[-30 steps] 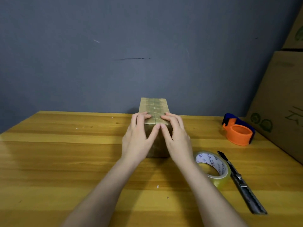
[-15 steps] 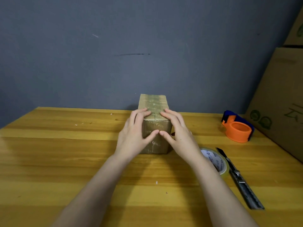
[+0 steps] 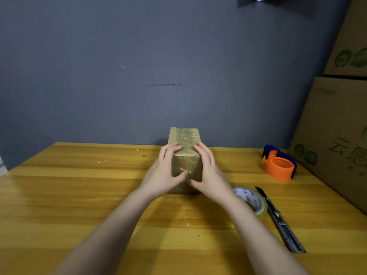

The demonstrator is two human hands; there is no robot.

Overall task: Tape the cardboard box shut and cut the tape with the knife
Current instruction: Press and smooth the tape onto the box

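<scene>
A small cardboard box (image 3: 185, 139), wrapped in glossy clear tape, stands on the wooden table (image 3: 79, 195) near the middle. My left hand (image 3: 164, 171) lies against its left side and my right hand (image 3: 208, 171) against its right side. The fingers of both hands rest on the top near edge, and both thumbs press the front face low down. A roll of clear tape (image 3: 252, 199) lies flat to the right, partly behind my right forearm. Beside it lies a utility knife (image 3: 280, 219) with its blade end pointing away from me.
An orange and blue tape dispenser (image 3: 280, 165) sits at the back right of the table. Large cardboard cartons (image 3: 337, 135) are stacked along the right edge. A grey wall (image 3: 139, 76) stands right behind the table.
Both thumbs have slid down the box's front face from near the top edge to low on it. The camera view has tilted upward.
</scene>
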